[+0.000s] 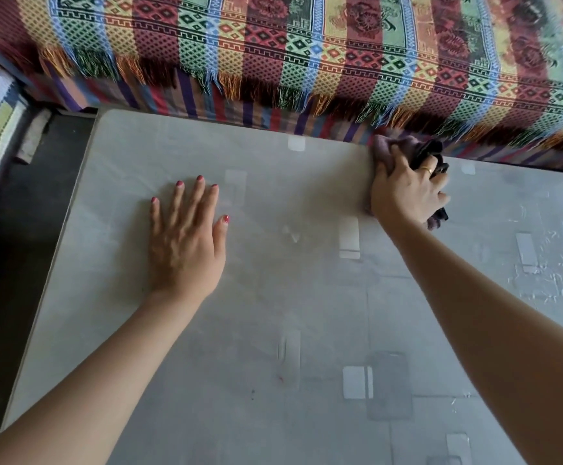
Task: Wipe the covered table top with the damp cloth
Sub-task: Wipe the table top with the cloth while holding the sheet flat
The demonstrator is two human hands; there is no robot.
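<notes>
Cloth (pixel 394 151), bunched and dark mauve, is being gripped under the curled fingers (pixel 431 169) of the right hand (pixel 404 193) and pressed to the worktop (pixel 273 330) at its far edge, just beside the fringed sofa throw (pixel 307 62). The left hand (pixel 186 243) is being laid flat, fingers spread, well apart to the left. Open room is being offered toward the body and to the right, where the plastic cover is glaring; beyond the cloth the edge is being met.
</notes>
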